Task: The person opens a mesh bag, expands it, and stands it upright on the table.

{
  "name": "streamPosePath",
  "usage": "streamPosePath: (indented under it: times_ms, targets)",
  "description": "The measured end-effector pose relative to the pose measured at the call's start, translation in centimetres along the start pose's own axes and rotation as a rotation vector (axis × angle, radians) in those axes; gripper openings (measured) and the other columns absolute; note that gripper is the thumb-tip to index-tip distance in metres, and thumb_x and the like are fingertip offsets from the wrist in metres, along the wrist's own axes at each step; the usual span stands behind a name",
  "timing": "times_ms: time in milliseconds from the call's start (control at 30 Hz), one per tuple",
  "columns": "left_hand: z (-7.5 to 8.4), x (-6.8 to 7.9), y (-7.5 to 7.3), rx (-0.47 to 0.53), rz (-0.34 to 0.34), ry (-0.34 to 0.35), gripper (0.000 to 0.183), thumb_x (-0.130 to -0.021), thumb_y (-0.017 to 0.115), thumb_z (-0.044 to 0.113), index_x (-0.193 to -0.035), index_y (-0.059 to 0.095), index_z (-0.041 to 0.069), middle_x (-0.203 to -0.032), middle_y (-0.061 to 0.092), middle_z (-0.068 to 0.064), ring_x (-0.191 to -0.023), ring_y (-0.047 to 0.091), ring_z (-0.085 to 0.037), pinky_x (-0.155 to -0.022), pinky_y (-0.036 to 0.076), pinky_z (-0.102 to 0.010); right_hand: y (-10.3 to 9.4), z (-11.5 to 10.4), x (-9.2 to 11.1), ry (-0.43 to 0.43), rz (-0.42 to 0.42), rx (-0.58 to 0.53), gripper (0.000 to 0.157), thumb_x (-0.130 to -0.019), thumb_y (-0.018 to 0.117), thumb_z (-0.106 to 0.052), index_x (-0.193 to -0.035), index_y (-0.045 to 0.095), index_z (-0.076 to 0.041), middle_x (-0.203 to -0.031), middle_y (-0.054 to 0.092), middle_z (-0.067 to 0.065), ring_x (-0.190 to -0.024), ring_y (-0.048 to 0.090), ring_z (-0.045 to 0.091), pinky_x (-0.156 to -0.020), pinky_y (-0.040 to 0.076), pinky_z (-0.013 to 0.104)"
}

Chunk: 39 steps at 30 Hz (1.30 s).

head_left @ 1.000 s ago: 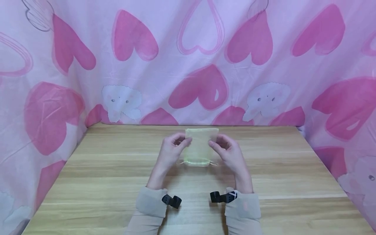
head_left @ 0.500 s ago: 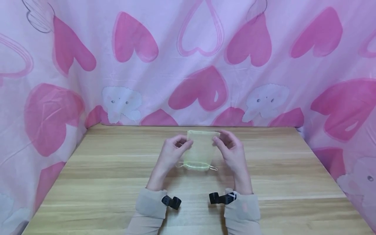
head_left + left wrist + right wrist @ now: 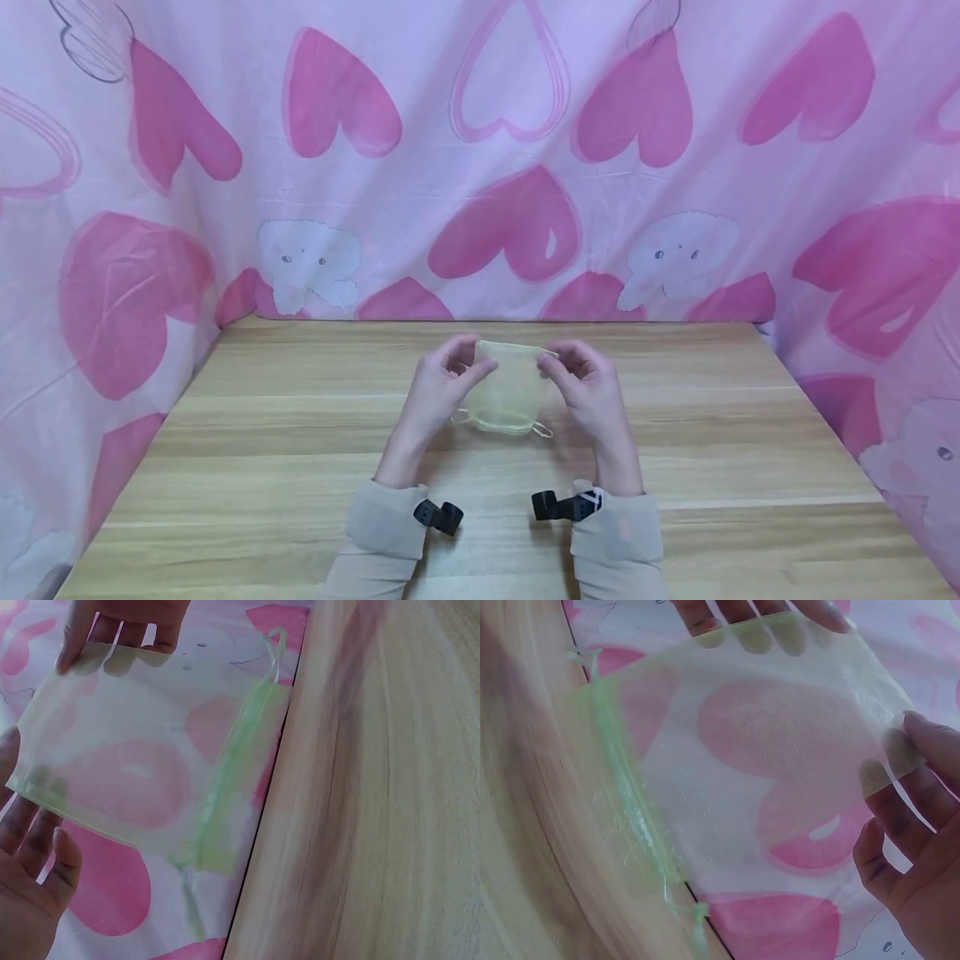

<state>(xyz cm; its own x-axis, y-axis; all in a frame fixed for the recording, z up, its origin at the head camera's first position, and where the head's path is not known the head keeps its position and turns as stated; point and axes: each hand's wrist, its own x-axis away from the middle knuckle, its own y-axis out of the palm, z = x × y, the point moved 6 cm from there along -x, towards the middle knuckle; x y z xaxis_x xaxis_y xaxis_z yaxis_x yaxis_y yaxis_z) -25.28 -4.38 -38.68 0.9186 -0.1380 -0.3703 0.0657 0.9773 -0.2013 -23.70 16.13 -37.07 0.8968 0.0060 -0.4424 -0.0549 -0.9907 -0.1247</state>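
Note:
A sheer pale yellow-green drawstring pouch [image 3: 508,387] is held above the table between both hands. My left hand [image 3: 438,383] pinches its left edge near the upper corner, thumb on the near face and fingers behind. On the opposite edge, my right hand [image 3: 590,383] pinches near the other upper corner in the same way. The drawstring end, a brighter green band [image 3: 225,780] in the left wrist view, hangs lowest, with a cord loop [image 3: 697,922] at its side in the right wrist view. Fingertips show through the thin fabric, and nothing is visible inside the pouch.
The wood-grain table [image 3: 262,467] spreads out beneath the hands. A pink cloth [image 3: 510,92] printed with hearts surrounds it at the back and on both sides. Black wrist cameras [image 3: 438,517] are strapped at the sleeve cuffs [image 3: 386,517].
The pouch's upper edge has tipped lower, its right corner more than its left. My right hand shifted outward, then slightly back inward. My left hand has barely moved, and both grips remain.

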Motion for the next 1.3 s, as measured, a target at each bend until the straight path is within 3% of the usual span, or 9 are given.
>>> streamPosePath:
  times_ms: [267,567,933,1067,1300]
  targets:
    - [1.1,0.1,0.1,-0.03,-0.009,0.094,0.043,-0.083,0.08,0.019,-0.122,0.061,0.015,-0.086,0.063,0.001,-0.07,0.052,-0.016,-0.063,0.044,-0.031,0.5,-0.6,0.0,-0.017,-0.052,0.014,0.007,-0.09,0.067,0.002,-0.095,0.068,0.007,-0.082,0.067,0.017,-0.075,0.063,0.013,-0.068,0.051,0.022]
    - [1.7,0.1,0.5,-0.097,-0.03,0.255,0.019,-0.085,0.077,0.012,-0.102,0.071,0.009,-0.095,0.069,0.002,-0.073,0.055,-0.014,-0.064,0.047,-0.027,1.0,-3.3,0.3,0.013,-0.078,0.045,0.008,-0.093,0.062,0.004,-0.094,0.066,0.01,-0.08,0.064,0.02,-0.074,0.059,0.015,-0.069,0.047,0.022]
    - [1.8,0.2,0.4,-0.093,-0.026,0.233,0.007,-0.085,0.075,0.012,-0.092,0.075,0.01,-0.088,0.07,0.001,-0.074,0.057,-0.013,-0.065,0.049,-0.031,0.7,-0.2,-0.1,-0.008,-0.074,0.055,0.01,-0.095,0.062,-0.001,-0.09,0.069,0.003,-0.079,0.064,0.013,-0.072,0.057,0.016,-0.068,0.046,0.023]
    - [1.8,0.1,0.4,-0.105,-0.044,0.226,0.005,-0.086,0.075,0.013,-0.091,0.076,0.011,-0.087,0.07,0.004,-0.076,0.059,-0.012,-0.067,0.05,-0.032,0.5,0.0,0.0,-0.013,-0.072,0.048,0.013,-0.096,0.061,-0.006,-0.092,0.07,0.002,-0.081,0.066,0.012,-0.075,0.06,0.016,-0.072,0.049,0.024]
    - [2.2,0.1,0.4,-0.177,-0.081,0.277,0.009,-0.091,0.07,0.016,-0.095,0.076,0.011,-0.092,0.071,0.006,-0.081,0.062,-0.009,-0.066,0.052,-0.029,0.3,-0.1,0.1,-0.009,-0.07,0.048,0.015,-0.097,0.061,-0.009,-0.097,0.07,0.003,-0.084,0.067,0.014,-0.078,0.062,0.017,-0.076,0.051,0.024]
